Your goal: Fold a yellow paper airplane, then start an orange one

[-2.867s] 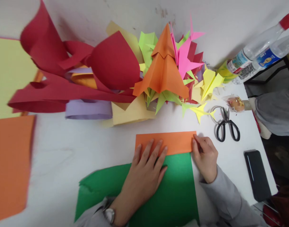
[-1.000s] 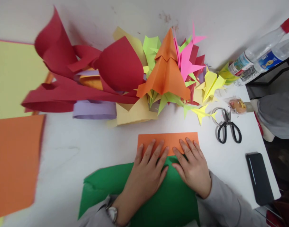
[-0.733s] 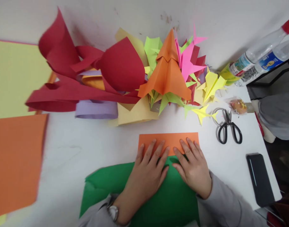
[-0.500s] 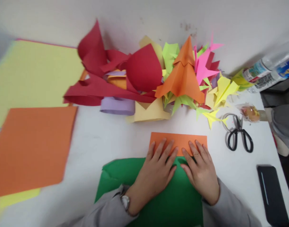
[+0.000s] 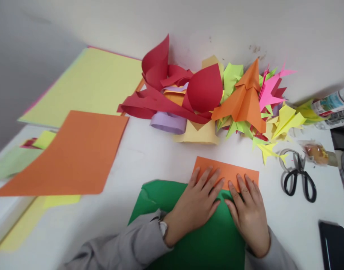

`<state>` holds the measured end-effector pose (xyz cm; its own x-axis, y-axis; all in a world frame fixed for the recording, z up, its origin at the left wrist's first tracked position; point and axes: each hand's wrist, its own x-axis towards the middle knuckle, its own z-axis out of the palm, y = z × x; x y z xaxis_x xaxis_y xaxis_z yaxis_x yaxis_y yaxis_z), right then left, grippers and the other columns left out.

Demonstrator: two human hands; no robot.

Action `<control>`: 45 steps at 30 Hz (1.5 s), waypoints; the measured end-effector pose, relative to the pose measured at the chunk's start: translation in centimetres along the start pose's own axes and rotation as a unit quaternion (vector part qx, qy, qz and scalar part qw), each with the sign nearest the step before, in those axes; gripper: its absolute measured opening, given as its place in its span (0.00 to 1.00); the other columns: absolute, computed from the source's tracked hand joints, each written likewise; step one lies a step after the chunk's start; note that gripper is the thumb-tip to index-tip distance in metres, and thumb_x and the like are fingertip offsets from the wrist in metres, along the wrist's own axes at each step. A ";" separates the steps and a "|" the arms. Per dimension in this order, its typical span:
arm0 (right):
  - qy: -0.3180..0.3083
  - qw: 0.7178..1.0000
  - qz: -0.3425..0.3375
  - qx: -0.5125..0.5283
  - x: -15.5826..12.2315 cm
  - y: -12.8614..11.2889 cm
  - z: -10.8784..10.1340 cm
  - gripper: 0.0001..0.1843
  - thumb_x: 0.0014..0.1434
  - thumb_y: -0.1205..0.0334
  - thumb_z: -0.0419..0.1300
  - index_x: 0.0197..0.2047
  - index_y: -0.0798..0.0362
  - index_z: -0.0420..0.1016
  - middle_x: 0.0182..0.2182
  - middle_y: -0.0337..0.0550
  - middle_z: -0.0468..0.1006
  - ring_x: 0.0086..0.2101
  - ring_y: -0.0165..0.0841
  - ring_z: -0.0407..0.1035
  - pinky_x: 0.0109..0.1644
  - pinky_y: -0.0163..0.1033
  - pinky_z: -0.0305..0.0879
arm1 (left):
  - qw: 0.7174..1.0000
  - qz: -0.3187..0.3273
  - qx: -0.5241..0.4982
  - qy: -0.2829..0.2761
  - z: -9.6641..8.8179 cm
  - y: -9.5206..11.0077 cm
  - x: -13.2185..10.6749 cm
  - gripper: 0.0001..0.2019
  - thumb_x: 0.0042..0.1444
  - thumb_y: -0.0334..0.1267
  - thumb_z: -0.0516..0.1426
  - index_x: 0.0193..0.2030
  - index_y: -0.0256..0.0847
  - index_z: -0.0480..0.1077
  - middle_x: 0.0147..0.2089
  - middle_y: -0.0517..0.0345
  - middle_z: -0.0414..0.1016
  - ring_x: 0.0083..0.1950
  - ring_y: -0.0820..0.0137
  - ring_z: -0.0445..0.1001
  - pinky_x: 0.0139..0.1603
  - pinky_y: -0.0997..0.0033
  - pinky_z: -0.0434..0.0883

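Note:
A small orange paper rectangle (image 5: 227, 170) lies along the upper edge of a large green sheet of paper (image 5: 208, 243). My left hand (image 5: 193, 206) lies flat with its fingers spread, fingertips on the orange paper and palm over the green sheet. Beside it my right hand (image 5: 249, 215) also rests palm down, fingertips on the orange paper's right part. Neither hand grips anything. Whether the orange piece is joined to the green sheet cannot be seen under the fingers.
Behind stand red paper shapes (image 5: 204, 88), an orange paper plane (image 5: 245, 101) and several small folded planes. Black-handled scissors (image 5: 300, 176) and a phone (image 5: 335, 245) lie at right. A large orange sheet (image 5: 73, 157) and a yellow sheet (image 5: 95, 82) are at left.
The view has shifted left, so everything appears further right and slightly turned. Both hands stay flat on the orange paper and green sheet.

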<state>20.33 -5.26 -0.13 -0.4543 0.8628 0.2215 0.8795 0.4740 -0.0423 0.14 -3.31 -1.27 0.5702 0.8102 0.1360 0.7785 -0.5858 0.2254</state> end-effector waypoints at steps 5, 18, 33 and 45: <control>0.004 1.000 0.000 -0.004 0.1 0.0 0.0 0.20 0.66 0.55 0.56 0.57 0.55 0.72 0.60 0.59 0.69 0.64 0.53 0.56 0.60 0.61 0.64 | 1.000 0.002 0.000 0.002 0.0 0.0 0.0 0.26 0.65 0.52 0.49 0.65 0.42 0.64 0.69 0.47 0.61 0.70 0.50 0.55 0.69 0.44 0.47; -0.017 1.000 -0.006 -0.014 0.0 -0.3 -0.1 0.30 0.60 0.46 0.61 0.62 0.53 0.69 0.61 0.63 0.67 0.64 0.57 0.55 0.62 0.64 0.59 | 1.000 0.025 -0.003 0.006 -0.2 -0.4 0.0 0.30 0.62 0.56 0.51 0.67 0.47 0.62 0.69 0.40 0.60 0.70 0.44 0.56 0.67 0.38 0.51; -0.057 0.998 -0.008 -0.033 -0.2 0.0 0.0 0.36 0.58 0.44 0.63 0.65 0.53 0.66 0.63 0.65 0.64 0.63 0.56 0.57 0.63 0.61 0.56 | 0.998 0.060 0.030 -0.017 0.0 -0.6 0.0 0.36 0.60 0.60 0.52 0.69 0.42 0.59 0.70 0.32 0.56 0.71 0.39 0.53 0.64 0.34 0.53; -0.071 0.997 -0.033 -0.029 -0.5 0.6 -0.3 0.38 0.61 0.42 0.59 0.66 0.56 0.63 0.65 0.67 0.61 0.65 0.55 0.55 0.64 0.60 0.54 | 0.996 0.076 0.042 -0.010 0.2 -0.8 0.0 0.36 0.58 0.60 0.54 0.70 0.45 0.58 0.72 0.34 0.52 0.72 0.41 0.51 0.65 0.32 0.52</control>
<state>21.10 -5.43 0.06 -0.5237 0.8479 0.0826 0.8516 0.5236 0.0248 -0.39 -2.85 -1.60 0.6873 0.7122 0.1430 0.7017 -0.7018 0.1227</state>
